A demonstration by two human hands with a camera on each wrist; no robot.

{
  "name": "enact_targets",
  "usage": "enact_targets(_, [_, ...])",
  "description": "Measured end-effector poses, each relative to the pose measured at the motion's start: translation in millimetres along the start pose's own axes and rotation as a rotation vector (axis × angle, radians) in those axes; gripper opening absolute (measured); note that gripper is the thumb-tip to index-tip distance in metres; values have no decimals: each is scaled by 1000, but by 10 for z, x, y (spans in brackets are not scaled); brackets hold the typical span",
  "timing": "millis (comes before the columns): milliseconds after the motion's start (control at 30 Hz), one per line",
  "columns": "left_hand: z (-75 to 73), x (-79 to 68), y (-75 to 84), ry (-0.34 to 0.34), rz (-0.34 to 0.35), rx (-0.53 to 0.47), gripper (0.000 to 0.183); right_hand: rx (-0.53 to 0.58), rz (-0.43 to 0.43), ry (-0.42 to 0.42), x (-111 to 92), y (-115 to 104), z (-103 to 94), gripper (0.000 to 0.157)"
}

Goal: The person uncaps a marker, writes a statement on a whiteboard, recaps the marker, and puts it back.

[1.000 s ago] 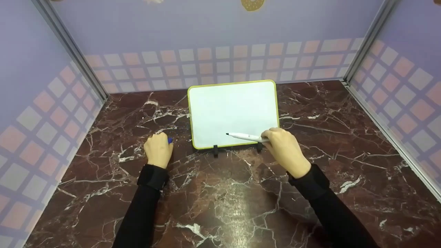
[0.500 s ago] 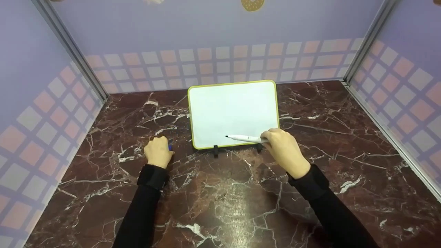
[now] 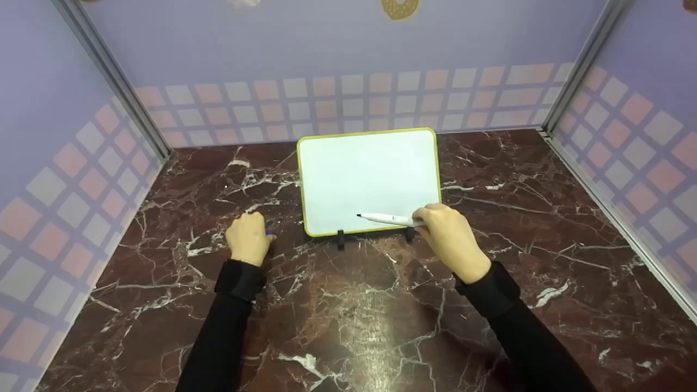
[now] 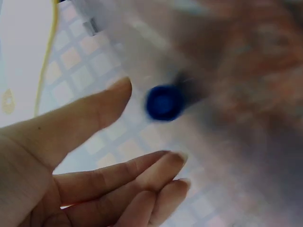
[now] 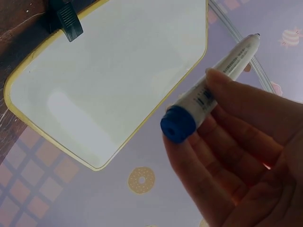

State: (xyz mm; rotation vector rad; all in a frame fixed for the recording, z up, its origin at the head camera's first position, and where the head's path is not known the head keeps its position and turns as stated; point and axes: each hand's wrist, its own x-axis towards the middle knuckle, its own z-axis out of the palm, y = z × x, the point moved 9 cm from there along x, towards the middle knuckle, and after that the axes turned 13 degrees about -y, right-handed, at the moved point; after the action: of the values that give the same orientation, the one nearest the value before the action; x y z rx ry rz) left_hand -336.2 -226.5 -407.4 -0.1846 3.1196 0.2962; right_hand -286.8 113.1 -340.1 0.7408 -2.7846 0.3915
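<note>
My right hand (image 3: 451, 239) pinches a white whiteboard marker (image 3: 385, 219) near its blue rear end, between thumb and fingers. Its bare dark tip points left across the lower part of the whiteboard (image 3: 370, 174) in the head view. On the dark marbled tabletop, left of the board, is a small blue marker cap (image 4: 164, 102). Beside it is my left hand (image 3: 248, 239), whose thumb and loosely bent fingers stand apart from the cap in the left wrist view. Most of the cap is hidden behind this hand in the head view.
The yellow-framed whiteboard leans back on a stand with black feet (image 3: 341, 239). Behind and beside the marbled table (image 3: 348, 305) rise lilac wall panels (image 3: 348, 49) with pink and white checks, joined by metal corner posts (image 3: 580, 60).
My left hand has lowered the blue cap to the tabletop and its fingers have come off it. The marker's tip has dipped slightly; my right hand is nearly still.
</note>
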Motion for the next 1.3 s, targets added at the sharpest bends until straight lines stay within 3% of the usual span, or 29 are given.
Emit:
enact_targets(200, [-465,-271,418,247,164,-20,29,-23,-14,10,6,-27,7,10])
enact_targets(333, [-650,-512,835,346,380,-69,30,-39,-45,19,0,-80,27,8])
enact_targets(500, [-666,-843,1349,353,667,-75,31,-68,-92,41,-20,-165,67,8])
enact_targets(633, [-553,-1025,1628,320,793,-35,34,-78,-164,57,-41,-271,105,11])
enact_targets(833, [-281,-1093,1816,264,874,-23,30,-118,-318,105,-75,-495,125,15])
enact_targets(1067, [-93,-1035,1804,154,883,-163,17,-132,-432,156,-105,-631,128,13])
enact_targets(1167, [-79,-1016,1789,131,882,-199,16,-41,-420,132,-83,-585,118,21])
enact_targets(1300, [-110,-995,1754,156,861,-229,17,249,-293,73,-4,-350,105,55])
